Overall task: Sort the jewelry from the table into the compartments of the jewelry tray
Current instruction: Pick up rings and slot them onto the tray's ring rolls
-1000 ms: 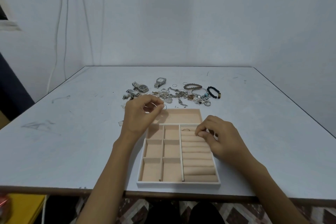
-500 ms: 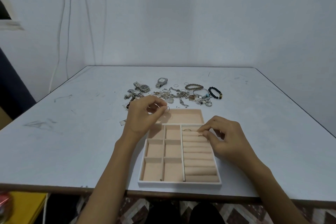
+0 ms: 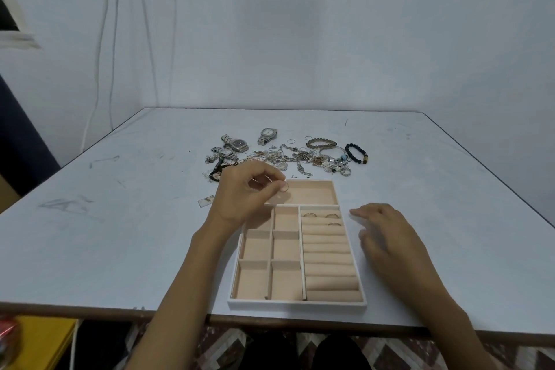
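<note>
- The table [image 3: 120, 234] carries everything. Its white top is scuffed, and the person sits at its near edge.
- The jewelry tray [image 3: 297, 304] lies flat at the middle of the near edge. It has one wide compartment along its far side, six small squares on its left and a column of ring rolls on its right.
- The right hand [image 3: 387, 234] hovers over the table just beside the tray's right rim, fingers loosely spread and holding nothing.
- The left hand [image 3: 243, 198] is raised over the tray's far-left corner. Its thumb and fingertips pinch a thin hoop [image 3: 286, 187], which hangs above the wide compartment.
- The jewelry pile [image 3: 288, 158] is spread toward the table's middle, just past the tray's far rim. It is a tangle of chains and small pieces.
- Two watches [image 3: 237, 144] lie at the pile's far-left side.
- A brown bead bracelet [image 3: 321, 143] and a black bead bracelet [image 3: 356, 153] lie at its right end.
- Three rings [image 3: 310, 214] are tucked into the farthest ring rolls and are the only pieces visible in the tray.
- Judging by this, sorting has barely begun: almost all the jewelry is left on the table, and the hoop is not yet set down.
</note>
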Demonstrator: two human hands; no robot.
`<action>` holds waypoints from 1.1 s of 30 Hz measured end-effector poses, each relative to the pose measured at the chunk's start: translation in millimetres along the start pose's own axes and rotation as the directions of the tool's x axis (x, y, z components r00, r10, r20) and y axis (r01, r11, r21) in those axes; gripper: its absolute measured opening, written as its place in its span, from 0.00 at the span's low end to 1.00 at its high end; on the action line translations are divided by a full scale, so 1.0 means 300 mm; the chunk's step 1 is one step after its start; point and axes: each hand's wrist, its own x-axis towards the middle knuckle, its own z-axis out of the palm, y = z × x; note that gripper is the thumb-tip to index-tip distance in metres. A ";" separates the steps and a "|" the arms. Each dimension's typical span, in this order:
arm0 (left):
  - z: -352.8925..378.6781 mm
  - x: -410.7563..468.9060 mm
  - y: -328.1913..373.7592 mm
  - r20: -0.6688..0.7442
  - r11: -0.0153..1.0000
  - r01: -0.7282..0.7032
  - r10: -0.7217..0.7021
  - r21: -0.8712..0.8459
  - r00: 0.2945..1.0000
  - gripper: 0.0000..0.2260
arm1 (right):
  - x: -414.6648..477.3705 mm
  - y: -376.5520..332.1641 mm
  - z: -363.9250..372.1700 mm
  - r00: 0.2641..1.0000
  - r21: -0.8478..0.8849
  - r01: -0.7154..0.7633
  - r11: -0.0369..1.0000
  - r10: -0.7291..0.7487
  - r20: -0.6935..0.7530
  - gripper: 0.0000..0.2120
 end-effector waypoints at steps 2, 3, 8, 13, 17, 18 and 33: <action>0.009 -0.001 0.003 0.051 1.000 -0.007 0.007 -0.004 0.999 0.07 | -0.014 0.009 0.002 0.988 -0.138 -0.071 0.988 0.088 0.128 0.20; 0.013 -0.001 0.004 0.079 1.000 -0.015 0.015 -0.007 0.997 0.07 | -0.017 0.007 0.005 0.981 -0.176 -0.069 0.982 0.099 0.165 0.22; 0.031 -0.001 0.028 0.229 0.996 -0.054 0.070 -0.074 0.971 0.05 | -0.013 -0.003 0.006 0.976 -0.182 -0.068 0.981 0.103 0.193 0.23; 0.045 0.009 0.069 0.360 0.997 0.025 0.001 -0.067 0.933 0.04 | -0.010 0.005 0.009 0.974 -0.186 -0.061 0.981 0.099 0.202 0.23; 0.054 -0.005 0.076 0.439 0.997 -0.018 -0.017 0.077 0.898 0.04 | -0.011 0.003 0.011 0.977 -0.178 -0.061 0.982 0.095 0.189 0.23; 0.054 -0.007 0.076 0.445 0.991 -0.043 -0.017 0.124 0.895 0.04 | -0.010 0.003 0.010 0.977 -0.177 -0.061 0.982 0.094 0.189 0.23; 0.035 0.012 0.117 0.585 0.845 -0.307 -0.008 0.438 0.811 0.04 | -0.010 0.007 0.012 0.978 -0.156 -0.065 0.986 0.094 0.186 0.23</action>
